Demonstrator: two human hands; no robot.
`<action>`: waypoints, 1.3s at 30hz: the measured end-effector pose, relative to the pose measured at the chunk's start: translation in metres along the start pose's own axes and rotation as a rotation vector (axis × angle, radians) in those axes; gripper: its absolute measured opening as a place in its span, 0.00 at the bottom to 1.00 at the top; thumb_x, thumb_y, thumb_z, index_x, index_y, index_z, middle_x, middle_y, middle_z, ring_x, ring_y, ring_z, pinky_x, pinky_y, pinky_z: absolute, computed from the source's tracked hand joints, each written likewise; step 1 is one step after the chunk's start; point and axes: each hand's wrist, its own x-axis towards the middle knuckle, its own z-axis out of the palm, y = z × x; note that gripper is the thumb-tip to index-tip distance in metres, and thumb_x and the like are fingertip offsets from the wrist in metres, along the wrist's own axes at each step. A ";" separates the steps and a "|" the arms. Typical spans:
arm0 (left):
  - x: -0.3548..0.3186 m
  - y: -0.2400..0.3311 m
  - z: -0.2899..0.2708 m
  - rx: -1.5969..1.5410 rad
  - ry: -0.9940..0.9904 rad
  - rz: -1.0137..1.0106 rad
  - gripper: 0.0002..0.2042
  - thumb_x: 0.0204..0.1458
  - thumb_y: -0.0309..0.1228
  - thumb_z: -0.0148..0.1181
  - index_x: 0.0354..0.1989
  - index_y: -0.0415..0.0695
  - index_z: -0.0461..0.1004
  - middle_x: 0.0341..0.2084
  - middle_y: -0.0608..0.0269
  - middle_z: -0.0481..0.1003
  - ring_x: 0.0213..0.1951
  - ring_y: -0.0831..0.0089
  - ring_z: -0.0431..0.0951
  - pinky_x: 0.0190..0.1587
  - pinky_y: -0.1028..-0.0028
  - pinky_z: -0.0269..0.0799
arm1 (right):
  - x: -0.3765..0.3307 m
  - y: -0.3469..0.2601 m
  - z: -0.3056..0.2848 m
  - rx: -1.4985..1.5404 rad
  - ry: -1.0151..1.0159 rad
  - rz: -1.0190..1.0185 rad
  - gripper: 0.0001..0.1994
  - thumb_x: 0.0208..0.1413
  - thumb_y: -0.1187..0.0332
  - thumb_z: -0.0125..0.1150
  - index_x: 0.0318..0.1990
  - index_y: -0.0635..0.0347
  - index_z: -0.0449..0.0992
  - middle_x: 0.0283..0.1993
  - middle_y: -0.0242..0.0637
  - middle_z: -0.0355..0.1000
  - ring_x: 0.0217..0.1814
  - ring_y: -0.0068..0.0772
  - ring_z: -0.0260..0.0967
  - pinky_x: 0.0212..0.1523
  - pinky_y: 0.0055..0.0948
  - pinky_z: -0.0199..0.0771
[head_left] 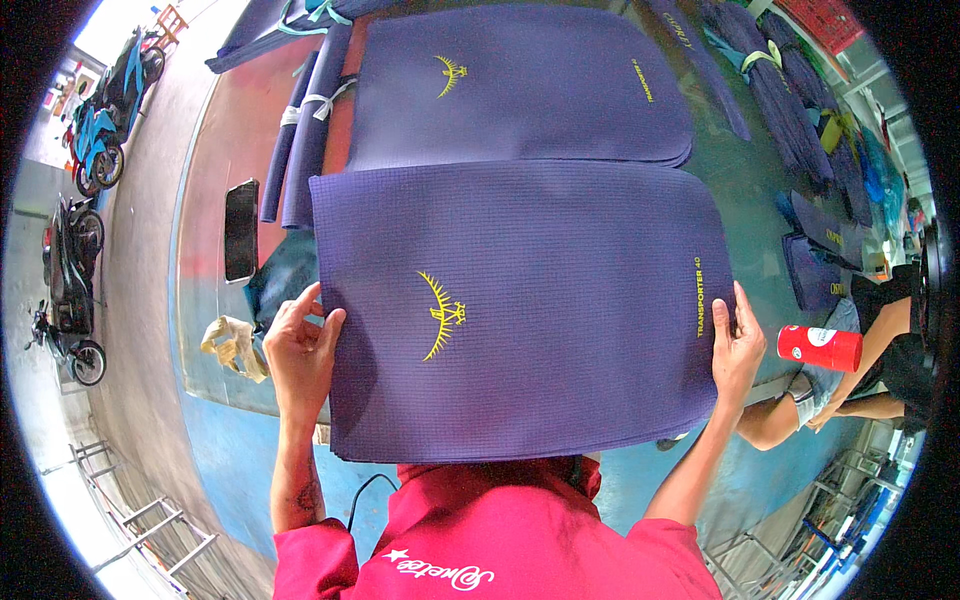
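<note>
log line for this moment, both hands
left hand: holds left edge of near purple stack | right hand: holds its right edge | far purple stack: beyond it | red cylinder: beside right hand

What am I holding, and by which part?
A stack of purple printed sheets: left grip on its left edge, right grip on its right edge.

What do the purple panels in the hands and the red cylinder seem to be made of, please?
Purple panels: probably woven synthetic fabric, matte, judging by the fine grid texture. Red cylinder: smooth, perhaps painted metal or plastic; its straight, rigid-looking sides fit either.
</note>
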 end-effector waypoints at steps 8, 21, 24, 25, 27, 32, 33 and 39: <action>-0.004 0.002 0.002 0.043 -0.019 0.046 0.29 0.53 0.21 0.63 0.65 0.41 0.65 0.50 0.58 0.71 0.40 0.76 0.73 0.41 0.78 0.70 | 0.014 -0.007 -0.009 -0.064 -0.062 0.102 0.25 0.61 0.54 0.62 0.57 0.67 0.74 0.50 0.53 0.77 0.47 0.35 0.78 0.47 0.32 0.74; -0.002 -0.023 0.017 -0.502 -0.278 0.016 0.36 0.51 0.22 0.48 0.73 0.38 0.48 0.73 0.54 0.50 0.73 0.68 0.47 0.73 0.69 0.38 | 0.152 -0.043 0.022 -0.051 -0.396 -0.541 0.28 0.67 0.50 0.49 0.65 0.60 0.67 0.67 0.46 0.65 0.70 0.46 0.61 0.70 0.37 0.55; -0.003 -0.028 0.017 -0.560 -0.259 -0.021 0.36 0.51 0.22 0.48 0.73 0.38 0.48 0.73 0.55 0.49 0.73 0.68 0.46 0.73 0.70 0.38 | 0.160 -0.036 0.025 0.025 -0.650 -0.407 0.27 0.66 0.53 0.53 0.66 0.61 0.66 0.69 0.44 0.63 0.72 0.40 0.59 0.71 0.33 0.53; -0.003 -0.028 0.016 -0.552 -0.251 -0.018 0.36 0.51 0.22 0.48 0.73 0.38 0.48 0.73 0.55 0.49 0.73 0.68 0.46 0.73 0.70 0.38 | 0.159 -0.031 0.026 0.094 -0.672 -0.389 0.27 0.66 0.54 0.53 0.66 0.61 0.66 0.69 0.43 0.64 0.72 0.38 0.59 0.71 0.33 0.53; -0.003 -0.025 0.017 -0.538 -0.254 -0.010 0.37 0.51 0.22 0.47 0.73 0.38 0.48 0.73 0.56 0.49 0.74 0.68 0.46 0.73 0.70 0.37 | 0.153 -0.025 0.028 0.267 -0.705 -0.306 0.26 0.65 0.59 0.56 0.67 0.61 0.65 0.68 0.42 0.65 0.71 0.32 0.59 0.70 0.31 0.54; -0.007 -0.033 0.021 -0.595 -0.218 -0.002 0.36 0.51 0.22 0.46 0.73 0.36 0.46 0.74 0.56 0.47 0.74 0.68 0.43 0.73 0.70 0.36 | 0.155 -0.017 0.043 0.255 -0.606 -0.326 0.24 0.64 0.61 0.58 0.65 0.60 0.68 0.66 0.39 0.67 0.68 0.29 0.62 0.68 0.29 0.57; -0.007 -0.031 0.021 -0.602 -0.223 -0.010 0.36 0.51 0.22 0.46 0.73 0.35 0.46 0.74 0.56 0.47 0.74 0.68 0.43 0.73 0.69 0.35 | 0.157 -0.013 0.045 0.290 -0.619 -0.283 0.24 0.64 0.61 0.58 0.65 0.60 0.68 0.66 0.39 0.68 0.67 0.28 0.62 0.68 0.28 0.57; -0.001 -0.037 0.018 -0.393 -0.237 -0.006 0.37 0.52 0.26 0.50 0.73 0.35 0.46 0.74 0.55 0.47 0.75 0.66 0.41 0.74 0.67 0.31 | 0.152 0.011 0.060 0.740 -0.571 -0.174 0.22 0.64 0.66 0.52 0.65 0.62 0.68 0.65 0.42 0.68 0.68 0.32 0.63 0.70 0.31 0.55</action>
